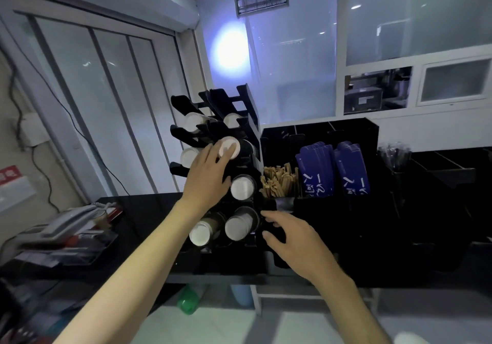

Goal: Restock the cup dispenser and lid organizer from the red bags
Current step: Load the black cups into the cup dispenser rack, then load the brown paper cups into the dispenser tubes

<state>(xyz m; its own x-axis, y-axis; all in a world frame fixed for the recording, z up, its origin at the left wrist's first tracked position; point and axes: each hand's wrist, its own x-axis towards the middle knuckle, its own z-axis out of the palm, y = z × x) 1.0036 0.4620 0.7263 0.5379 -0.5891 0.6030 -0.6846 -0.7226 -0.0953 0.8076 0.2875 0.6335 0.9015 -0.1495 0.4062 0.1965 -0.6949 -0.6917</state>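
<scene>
The left hand [210, 173] is pressing flat fingers on a cup stack [229, 147] at the dispenser's [247, 120] twelve o'clock slot, best pushed straight inward, while the right hand [290, 239] is hovering relaxed at five o'clock.

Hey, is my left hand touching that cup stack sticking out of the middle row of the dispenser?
Touching. The head view shows the left hand's straight fingers lying across the white end of the cup stack, no gap.

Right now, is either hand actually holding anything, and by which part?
Neither grips anything. The left hand presses straight fingers on the white end of a cup stack in the cup dispenser. The right hand touches the dispenser's lower right edge.
</scene>
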